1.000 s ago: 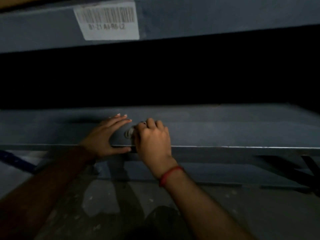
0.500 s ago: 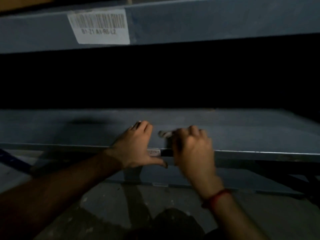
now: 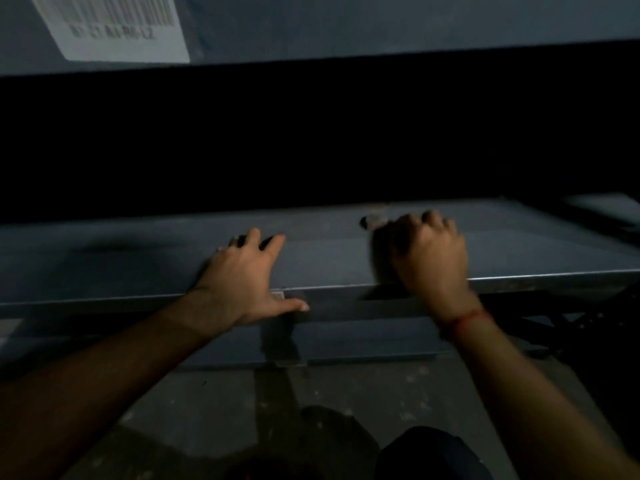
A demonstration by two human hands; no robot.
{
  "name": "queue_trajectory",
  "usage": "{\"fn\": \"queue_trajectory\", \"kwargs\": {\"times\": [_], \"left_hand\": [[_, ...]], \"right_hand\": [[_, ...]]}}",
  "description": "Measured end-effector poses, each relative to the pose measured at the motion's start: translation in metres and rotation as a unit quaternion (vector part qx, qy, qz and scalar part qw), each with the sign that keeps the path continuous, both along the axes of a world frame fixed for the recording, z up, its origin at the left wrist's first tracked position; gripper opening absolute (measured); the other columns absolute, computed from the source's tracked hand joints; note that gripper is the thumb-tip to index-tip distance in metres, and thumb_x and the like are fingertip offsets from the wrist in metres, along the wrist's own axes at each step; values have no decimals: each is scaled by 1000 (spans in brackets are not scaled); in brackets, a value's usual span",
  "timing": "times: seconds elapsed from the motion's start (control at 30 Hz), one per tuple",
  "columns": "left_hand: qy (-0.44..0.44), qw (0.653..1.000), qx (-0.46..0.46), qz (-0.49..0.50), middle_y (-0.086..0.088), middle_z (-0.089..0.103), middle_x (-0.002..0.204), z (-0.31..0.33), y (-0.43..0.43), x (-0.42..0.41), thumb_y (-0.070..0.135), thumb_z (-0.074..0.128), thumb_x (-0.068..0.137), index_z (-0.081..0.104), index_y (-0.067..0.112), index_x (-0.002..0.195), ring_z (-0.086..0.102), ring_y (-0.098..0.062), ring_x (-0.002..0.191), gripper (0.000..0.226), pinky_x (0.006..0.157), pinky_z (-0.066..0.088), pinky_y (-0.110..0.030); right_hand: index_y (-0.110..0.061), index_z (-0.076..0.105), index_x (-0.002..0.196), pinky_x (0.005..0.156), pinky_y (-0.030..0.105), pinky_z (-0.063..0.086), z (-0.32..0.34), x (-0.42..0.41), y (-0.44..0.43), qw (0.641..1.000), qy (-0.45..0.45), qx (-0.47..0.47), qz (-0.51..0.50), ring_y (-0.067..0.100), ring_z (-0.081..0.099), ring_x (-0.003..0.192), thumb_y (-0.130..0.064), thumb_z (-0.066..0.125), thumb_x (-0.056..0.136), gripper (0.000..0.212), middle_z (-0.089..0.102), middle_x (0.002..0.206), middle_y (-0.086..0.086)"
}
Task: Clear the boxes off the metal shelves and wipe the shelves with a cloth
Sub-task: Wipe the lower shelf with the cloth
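The grey metal shelf (image 3: 138, 265) is being shown without boxes under both hands. Its far part, beyond the fingertips, is being lost in darkness, so dust there could be missed unless the reach is being lengthened. Above the hands, the upper shelf beam (image 3: 381, 26) with its barcode label (image 3: 114, 26) is hanging low, and a head could be knocked on it while the body is being leaned in. The left hand (image 3: 242, 282) is being pressed flat on the shelf, fingers spread and thumb hooked over the front lip, and that thin edge could be scraping skin under sideways weight. The right hand (image 3: 429, 258), well apart to the left hand's right, is being curled round a small pale cloth (image 3: 372, 222). Only a scrap is being seen ahead of the knuckles, so bare fingers may be dragged over metal.
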State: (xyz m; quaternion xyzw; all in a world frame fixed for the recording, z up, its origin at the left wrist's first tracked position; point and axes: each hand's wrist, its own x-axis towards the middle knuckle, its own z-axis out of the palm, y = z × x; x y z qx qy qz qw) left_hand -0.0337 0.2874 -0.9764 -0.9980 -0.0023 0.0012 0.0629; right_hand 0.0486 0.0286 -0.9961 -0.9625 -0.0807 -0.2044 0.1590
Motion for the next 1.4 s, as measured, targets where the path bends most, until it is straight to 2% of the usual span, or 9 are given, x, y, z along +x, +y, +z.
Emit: {"fn": "queue_trajectory", "kwargs": {"times": [0.2, 0.3, 0.4, 0.6, 0.83, 0.9, 1.07, 1.23, 1.4], "left_hand": [[43, 995, 13, -84, -6, 35, 149, 19, -40, 18, 65, 68, 76, 23, 18, 154, 50, -30, 128, 101, 103, 44, -40], [48, 998, -14, -49, -11, 45, 144, 22, -46, 28, 76, 74, 62, 16, 13, 155, 53, -33, 124, 126, 103, 46, -41], [65, 997, -13, -29, -12, 35, 155, 24, -51, 29, 82, 75, 56, -16, 17, 157, 48, -34, 131, 150, 106, 43, -41], [54, 998, -14, -43, -11, 37, 153, 24, -51, 28, 90, 67, 53, -19, 26, 156, 51, -35, 128, 149, 103, 43, -42], [8, 994, -65, -89, -4, 34, 152, 21, -79, 35, 52, 76, 72, -26, 31, 154, 54, -36, 121, 133, 96, 49, -47], [12, 989, -116, -94, -2, 30, 156, 20, -85, 37, 63, 80, 65, -26, 33, 154, 54, -36, 125, 141, 98, 49, -48], [6, 990, -79, -118, 1, 25, 162, 18, -105, 37, 90, 59, 62, -21, 31, 156, 46, -31, 134, 137, 103, 45, -43], [26, 988, -69, -136, -2, 33, 159, 19, -123, 46, 89, 59, 64, -10, 27, 159, 45, -28, 137, 133, 109, 42, -39], [32, 986, -85, -142, -6, 41, 152, 17, -143, 64, 49, 69, 74, -22, 29, 156, 56, -35, 123, 124, 97, 50, -43]], "right_hand": [[-17, 70, 95, 65, 40, 47, -5, -54, 80, 987, -19, 42, 151, 35, 58, 83, -34, 47, 82, 32, 63, 92, 9], [-13, 71, 91, 62, 38, 46, -7, -7, 84, 984, -41, -1, 172, 39, 61, 80, -31, 58, 81, 25, 64, 88, 14], [-13, 70, 108, 77, 42, 48, -2, 50, 35, 995, -1, -42, 92, 41, 59, 98, -34, 60, 92, 28, 65, 106, 17], [-11, 68, 102, 72, 44, 47, -5, 10, -39, 999, -7, -11, -38, 43, 58, 93, -31, 50, 90, 30, 62, 101, 20], [-14, 70, 86, 61, 39, 44, -6, -47, 60, 990, -30, 75, 115, 34, 58, 76, -32, 45, 79, 31, 62, 84, 10], [-11, 72, 94, 64, 39, 46, -3, -12, 48, 988, -26, 34, 150, 37, 61, 83, -31, 49, 82, 32, 65, 91, 13], [-15, 65, 115, 82, 40, 46, 0, 68, -76, 999, 20, -38, -19, 38, 57, 108, -29, 56, 95, 27, 61, 116, 14], [-13, 69, 101, 72, 40, 44, -5, -7, -108, 997, -17, -2, -76, 39, 57, 92, -29, 57, 88, 24, 62, 100, 15], [-19, 68, 83, 60, 38, 44, -7, -50, -26, 996, -33, 73, 49, 33, 57, 76, -36, 47, 77, 28, 61, 84, 7]]}}
